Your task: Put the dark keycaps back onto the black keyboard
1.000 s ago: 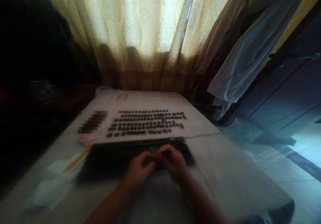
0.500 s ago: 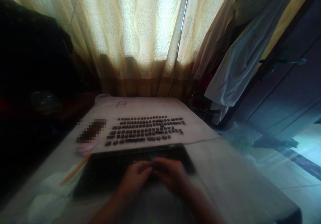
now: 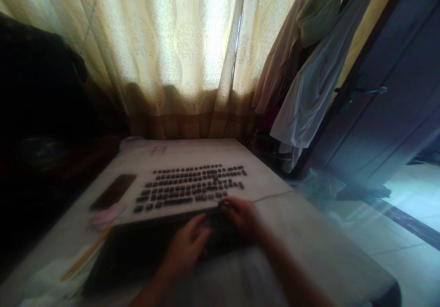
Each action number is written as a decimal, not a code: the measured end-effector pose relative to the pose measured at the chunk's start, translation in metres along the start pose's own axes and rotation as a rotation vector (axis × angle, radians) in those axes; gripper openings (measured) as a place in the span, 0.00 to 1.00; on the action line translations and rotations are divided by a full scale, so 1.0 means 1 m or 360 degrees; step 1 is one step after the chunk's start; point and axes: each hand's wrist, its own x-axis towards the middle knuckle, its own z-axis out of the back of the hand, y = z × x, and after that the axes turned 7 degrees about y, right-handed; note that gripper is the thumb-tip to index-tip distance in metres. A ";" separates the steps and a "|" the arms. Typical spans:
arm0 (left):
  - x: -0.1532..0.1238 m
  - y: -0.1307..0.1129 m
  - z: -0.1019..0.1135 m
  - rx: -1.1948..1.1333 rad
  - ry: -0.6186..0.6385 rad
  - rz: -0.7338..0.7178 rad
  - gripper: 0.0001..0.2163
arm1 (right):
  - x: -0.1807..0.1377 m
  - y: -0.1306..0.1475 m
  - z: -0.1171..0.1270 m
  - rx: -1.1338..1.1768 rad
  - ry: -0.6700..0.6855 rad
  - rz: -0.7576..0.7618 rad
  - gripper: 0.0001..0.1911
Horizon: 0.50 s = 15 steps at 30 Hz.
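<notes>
A black keyboard [image 3: 137, 247] without visible caps lies across the near part of the table, its surface too dark for detail. Beyond it, loose black keycaps [image 3: 185, 189] are laid out in rows like a keyboard. My right hand [image 3: 242, 217] is at the keyboard's far edge, thumb and forefinger pinched on a small dark keycap, partly hidden by the fingers. Over the middle of the keyboard hovers or rests my left hand [image 3: 188, 243], blurred, with thumb and fingers apart and nothing visible between them.
To the left lie a dark phone [image 3: 113, 191], a pink cloth [image 3: 108, 216], an orange stick-like tool [image 3: 85, 254] and crumpled white material [image 3: 44, 275]. A thin cable [image 3: 273, 195] crosses the table [image 3: 309, 238] to the right. Clothes hang beside a door.
My hands have separated. The right one moved forward and right to the keyboard's far edge beside the keycap rows; the left stayed over the keyboard. The camera view shifted slightly right.
</notes>
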 end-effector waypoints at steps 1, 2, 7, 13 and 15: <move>-0.001 0.002 0.001 0.0084 -0.0040 -0.0059 0.27 | 0.009 -0.012 0.008 -0.0097 -0.0005 -0.0150 0.15; -0.002 0.006 0.004 0.0195 -0.0099 -0.0141 0.26 | 0.019 -0.024 0.016 -0.0147 -0.0012 -0.0223 0.15; -0.012 0.042 0.023 0.0774 -0.0407 -0.0697 0.16 | 0.050 -0.074 0.027 -0.0329 0.0099 -0.0355 0.12; -0.019 0.063 0.031 0.1044 -0.0392 -0.0919 0.16 | 0.059 -0.088 0.012 -0.0471 0.0265 -0.0383 0.14; -0.019 0.063 0.029 0.1088 -0.0382 -0.0922 0.16 | 0.061 -0.089 0.011 -0.0499 0.0302 -0.0397 0.14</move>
